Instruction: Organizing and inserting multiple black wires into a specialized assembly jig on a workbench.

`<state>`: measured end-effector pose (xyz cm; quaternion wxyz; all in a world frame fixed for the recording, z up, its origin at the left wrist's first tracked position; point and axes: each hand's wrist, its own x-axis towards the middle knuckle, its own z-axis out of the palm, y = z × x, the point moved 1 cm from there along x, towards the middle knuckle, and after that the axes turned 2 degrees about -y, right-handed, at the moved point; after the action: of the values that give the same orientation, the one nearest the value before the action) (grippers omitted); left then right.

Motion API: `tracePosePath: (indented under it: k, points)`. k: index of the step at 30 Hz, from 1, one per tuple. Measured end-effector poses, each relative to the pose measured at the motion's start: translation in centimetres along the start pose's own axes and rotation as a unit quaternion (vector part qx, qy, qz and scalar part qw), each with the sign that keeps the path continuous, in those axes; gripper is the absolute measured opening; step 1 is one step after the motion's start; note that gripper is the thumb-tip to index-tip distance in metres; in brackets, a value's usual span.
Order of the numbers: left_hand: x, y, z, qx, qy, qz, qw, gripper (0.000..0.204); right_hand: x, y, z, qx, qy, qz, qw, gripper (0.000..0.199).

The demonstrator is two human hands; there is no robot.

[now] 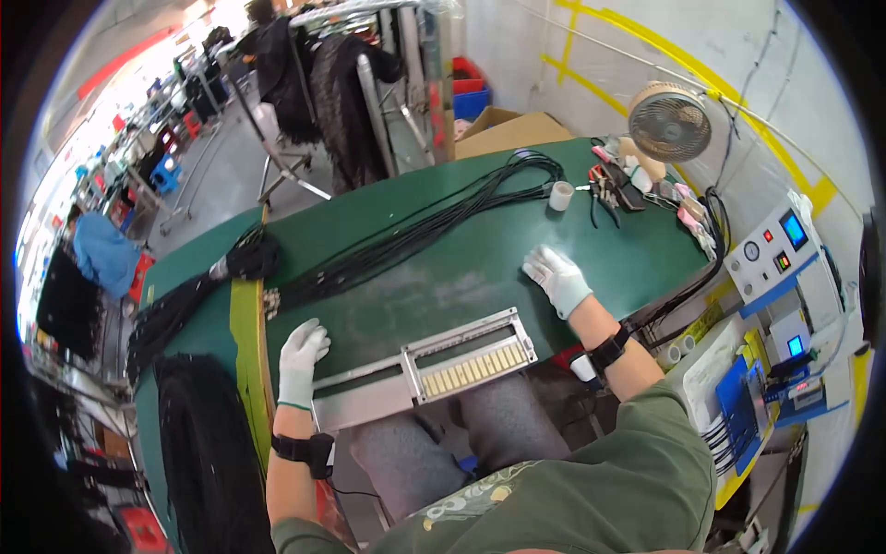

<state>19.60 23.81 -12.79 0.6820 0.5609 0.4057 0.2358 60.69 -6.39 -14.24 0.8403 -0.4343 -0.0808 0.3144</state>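
My left hand [303, 358], in a white glove, rests at the near left of the green table [434, 249], just beside the left end of a long metal frame. Its fingers are loosely bent, with nothing visible in them. My right hand [556, 279], gloved the same way, lies on the table beyond the frame's right end, fingers stretched forward and empty. The silvery metal frame [362, 406] sits at the near table edge, above my lap. A row of pale yellowish strips [473, 369] fills its right near part. Neither hand visibly grips it.
A long bundle of black cables [415, 229] runs across the table's far side. A white cup-like roll [560, 196] and pliers [604, 198] lie at the far right. More black cables [198, 277] are bundled at left. A fan [669, 122] and control box [771, 249] stand right.
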Motion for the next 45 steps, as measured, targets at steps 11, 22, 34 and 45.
tracePosePath:
  k: [11, 22, 34, 45]
  points:
    - [-5.7, -2.2, 2.9, 0.501, 0.025, 0.338, 0.796, 0.028, -20.7, -5.8, 20.7, 0.167, -0.898, -0.035, 0.405, 0.022]
    - [-9.8, -1.4, 3.1, 0.606, 0.025, 0.195, 0.771, 0.025, -13.2, 5.7, 10.4, -0.61, -0.377, -0.118, 0.687, 0.025]
    - [-21.2, 2.6, -5.9, 0.489, 0.257, 0.282, 0.785, 0.029, -8.2, 11.9, 14.1, -0.555, -0.418, -0.271, 0.666, 0.022]
    - [-13.7, 4.3, -23.7, 0.331, 0.309, 0.069, 0.889, 0.048, -8.2, 12.3, 13.9, -0.506, -0.412, -0.25, 0.715, 0.017]
